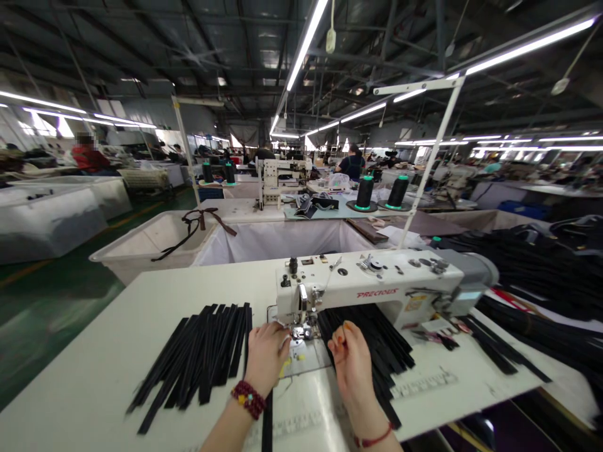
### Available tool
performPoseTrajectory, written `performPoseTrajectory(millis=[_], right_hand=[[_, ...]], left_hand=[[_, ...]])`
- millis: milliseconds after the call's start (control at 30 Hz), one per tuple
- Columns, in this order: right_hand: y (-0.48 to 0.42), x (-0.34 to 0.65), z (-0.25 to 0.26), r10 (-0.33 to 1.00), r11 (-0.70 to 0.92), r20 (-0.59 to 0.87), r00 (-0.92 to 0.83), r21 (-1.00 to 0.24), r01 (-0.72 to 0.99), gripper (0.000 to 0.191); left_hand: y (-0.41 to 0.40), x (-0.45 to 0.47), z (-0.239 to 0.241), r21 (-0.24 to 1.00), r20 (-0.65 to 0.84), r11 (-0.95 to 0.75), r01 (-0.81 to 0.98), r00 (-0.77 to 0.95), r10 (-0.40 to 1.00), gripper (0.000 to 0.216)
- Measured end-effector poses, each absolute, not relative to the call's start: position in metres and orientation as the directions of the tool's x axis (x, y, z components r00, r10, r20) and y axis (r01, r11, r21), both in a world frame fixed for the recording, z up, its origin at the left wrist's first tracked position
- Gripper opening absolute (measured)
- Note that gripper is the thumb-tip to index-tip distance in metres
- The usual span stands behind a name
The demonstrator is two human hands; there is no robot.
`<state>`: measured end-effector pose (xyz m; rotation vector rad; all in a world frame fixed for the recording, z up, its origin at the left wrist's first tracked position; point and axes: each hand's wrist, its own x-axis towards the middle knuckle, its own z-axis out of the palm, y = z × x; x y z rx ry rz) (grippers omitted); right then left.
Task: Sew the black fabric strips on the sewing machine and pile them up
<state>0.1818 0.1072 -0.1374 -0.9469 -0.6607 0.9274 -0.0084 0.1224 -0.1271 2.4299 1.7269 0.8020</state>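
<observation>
Holding right fingers [336, 342] curled together over black strips [384, 345] slanting lengthwise toward the near right, left fingers [273, 328] farther off beside the presser foot [302, 331] (whether gripping, cannot tell).

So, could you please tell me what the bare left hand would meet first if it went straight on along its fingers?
The left hand would probably meet the shiny metal presser foot of the white sewing machine first, though depth there is unclear.
</observation>
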Motion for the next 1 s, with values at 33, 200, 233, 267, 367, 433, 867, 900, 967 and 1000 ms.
performPoseTrajectory(millis=[33, 200, 233, 267, 367, 433, 867, 900, 967, 1000], right_hand=[[0.101, 0.184, -0.137, 0.906, 0.241, 0.068, 0.418, -0.894, -0.379, 0.032], [0.079, 0.195, -0.146, 0.978, 0.14, 0.12, 0.168, -0.984, -0.109, 0.03], [0.078, 0.196, -0.149, 0.978, 0.165, 0.162, 0.133, -0.986, -0.011, 0.025], [0.077, 0.196, -0.152, 0.972, 0.204, 0.212, 0.096, -0.975, 0.09, 0.021], [0.08, 0.196, -0.159, 0.911, 0.378, 0.411, -0.015, -0.823, 0.425, 0.019], [0.083, 0.194, -0.163, 0.852, 0.461, 0.517, -0.081, -0.669, 0.583, 0.023], [0.092, 0.187, -0.157, 0.783, 0.435, 0.584, -0.214, -0.269, 0.859, 0.024], [0.093, 0.187, -0.157, 0.781, 0.413, 0.586, -0.217, -0.224, 0.883, 0.025], [0.096, 0.186, -0.156, 0.777, 0.384, 0.584, -0.236, -0.141, 0.913, 0.027], [0.097, 0.185, -0.154, 0.777, 0.379, 0.578, -0.249, -0.113, 0.918, 0.028]], left_hand=[[0.119, -0.013, -0.123, 0.321, 0.363, -0.388, 0.864, 0.266, 0.893, 0.02], [0.093, -0.053, -0.115, 0.185, 0.327, -0.521, 0.833, 0.448, 0.832, 0.025], [0.088, -0.061, -0.118, 0.147, 0.313, -0.543, 0.827, 0.482, 0.818, 0.031], [0.084, -0.067, -0.121, 0.11, 0.294, -0.559, 0.822, 0.51, 0.808, 0.038], [0.078, -0.076, -0.132, 0.043, 0.229, -0.578, 0.815, 0.555, 0.8, 0.054], [0.076, -0.073, -0.139, 0.036, 0.195, -0.588, 0.808, 0.572, 0.797, 0.058], [0.088, -0.026, -0.156, 0.067, 0.175, -0.556, 0.829, 0.538, 0.824, 0.057], [0.089, -0.026, -0.157, 0.068, 0.181, -0.554, 0.83, 0.535, 0.825, 0.057], [0.09, -0.026, -0.159, 0.074, 0.2, -0.554, 0.829, 0.532, 0.823, 0.057], [0.09, -0.026, -0.159, 0.079, 0.209, -0.556, 0.827, 0.532, 0.82, 0.057]])
